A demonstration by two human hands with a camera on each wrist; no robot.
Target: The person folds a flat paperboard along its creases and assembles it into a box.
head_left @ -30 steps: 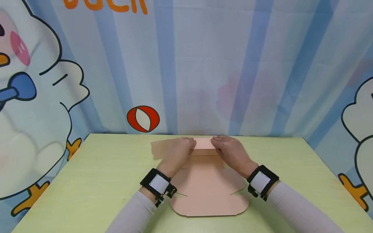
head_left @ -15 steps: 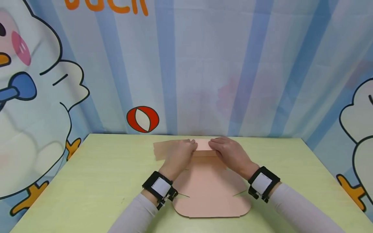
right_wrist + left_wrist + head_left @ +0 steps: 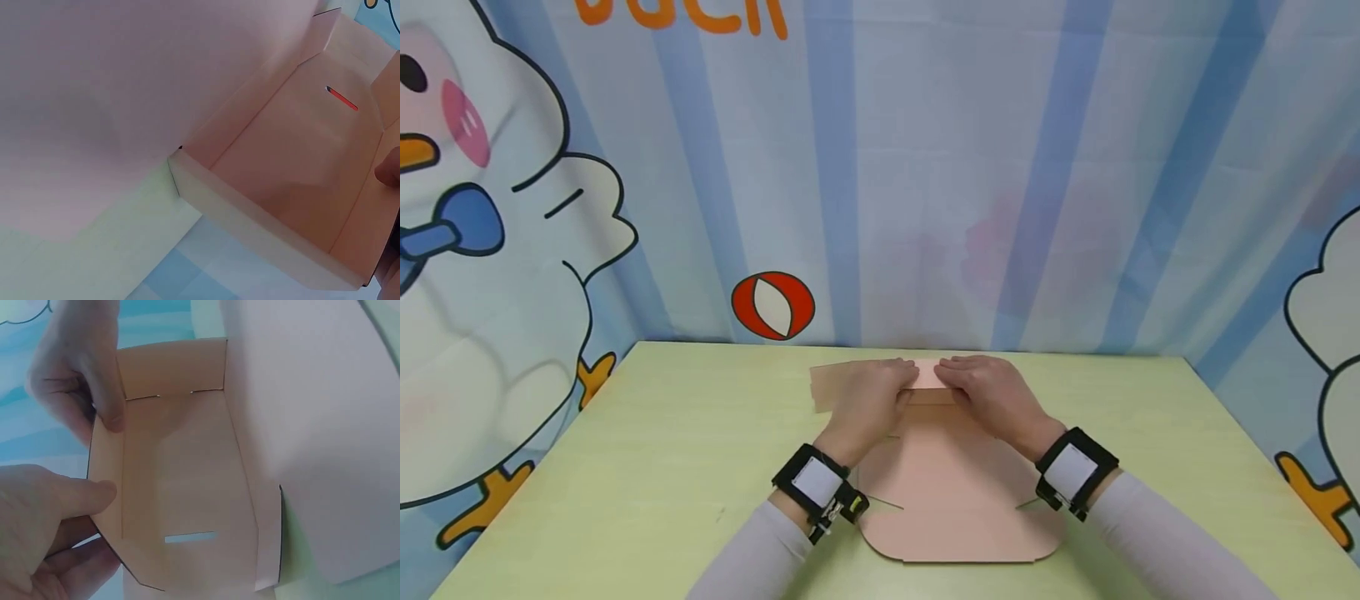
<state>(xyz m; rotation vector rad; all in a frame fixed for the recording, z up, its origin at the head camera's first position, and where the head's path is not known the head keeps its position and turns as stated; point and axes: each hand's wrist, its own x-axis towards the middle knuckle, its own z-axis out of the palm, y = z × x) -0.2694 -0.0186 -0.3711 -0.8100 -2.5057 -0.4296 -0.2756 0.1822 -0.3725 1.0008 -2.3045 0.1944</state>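
A pink cardboard sheet point(image 3: 962, 500) with rounded near corners and slits lies on the table, its far end folded up into a shallow tray shape. My left hand point(image 3: 868, 404) and right hand point(image 3: 996, 396) grip the raised far flap point(image 3: 928, 375), a small gap between them. The left wrist view shows the thumbs of the left hand point(image 3: 37, 512) and right hand point(image 3: 81, 369) on the inner face of the long flap point(image 3: 106, 462), fingers behind it. A slot point(image 3: 190, 537) cuts the folded panel. In the right wrist view, the right thumb point(image 3: 389, 169) presses the flap.
The pale green table point(image 3: 662, 467) ends just behind the folded cardboard. Behind it hangs a striped blue cloth point(image 3: 917, 183) with cartoon ducks and a red ball point(image 3: 772, 306). A side panel point(image 3: 826, 387) sticks out left of my left hand.
My left hand has come slightly nearer my right hand, narrowing the gap between them. The cardboard has shifted a little to the right in the head view.
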